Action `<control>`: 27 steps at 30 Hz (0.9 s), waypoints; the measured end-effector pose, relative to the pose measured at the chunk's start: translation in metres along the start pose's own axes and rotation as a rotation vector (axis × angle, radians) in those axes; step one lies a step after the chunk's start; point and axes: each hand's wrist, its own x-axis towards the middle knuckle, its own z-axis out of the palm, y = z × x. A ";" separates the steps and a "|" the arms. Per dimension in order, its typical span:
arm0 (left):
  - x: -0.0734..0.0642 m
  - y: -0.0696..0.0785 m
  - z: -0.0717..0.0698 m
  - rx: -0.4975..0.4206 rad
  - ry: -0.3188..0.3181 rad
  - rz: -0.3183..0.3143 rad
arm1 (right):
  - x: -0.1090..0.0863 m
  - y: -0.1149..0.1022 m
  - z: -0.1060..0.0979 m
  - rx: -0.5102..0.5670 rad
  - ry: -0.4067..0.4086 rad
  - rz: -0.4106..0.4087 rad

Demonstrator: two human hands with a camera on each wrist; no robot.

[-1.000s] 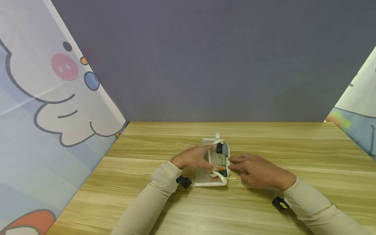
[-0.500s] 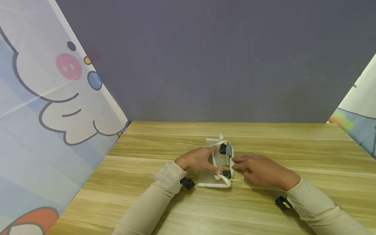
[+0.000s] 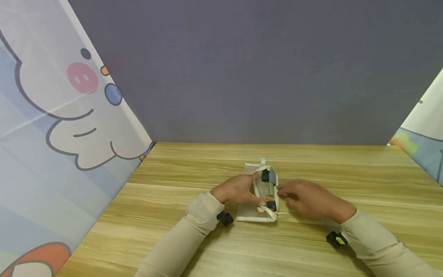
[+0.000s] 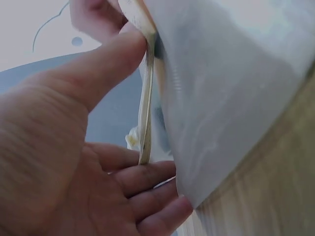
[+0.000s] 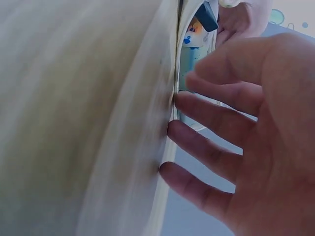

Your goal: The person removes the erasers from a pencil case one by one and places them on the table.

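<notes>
At five o'clock from the head view's centre, a mesh pouch (image 3: 246, 211) lies on the wooden table (image 3: 328, 165), mouth gaping around a green item (image 3: 270, 189). Over its nine o'clock side, the left hand (image 3: 238, 189) spreads thumb and fingers against the rim; at three, the right hand's (image 3: 309, 198) loosely extended fingers touch the edge, gripping nothing.

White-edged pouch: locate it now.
In the head view, the white-edged pouch lies on the wooden table right of centre, with the left grip over its left side and the right grip at its right edge.
</notes>
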 end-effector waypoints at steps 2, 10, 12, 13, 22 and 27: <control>0.001 0.003 0.002 0.008 0.018 0.016 | 0.001 0.002 -0.001 0.037 0.012 0.026; 0.003 0.007 0.008 0.059 0.078 0.033 | 0.003 0.012 -0.005 0.181 0.039 0.072; 0.003 0.007 0.008 0.046 0.081 0.033 | 0.004 0.013 -0.006 0.192 0.050 0.068; 0.003 0.007 0.008 0.042 0.081 0.034 | 0.005 0.013 -0.007 0.194 0.054 0.074; 0.003 0.005 0.006 0.055 0.093 0.042 | 0.014 0.017 -0.010 0.183 0.046 0.089; 0.002 0.007 0.005 0.043 0.078 0.031 | 0.017 0.017 -0.010 0.192 0.048 0.093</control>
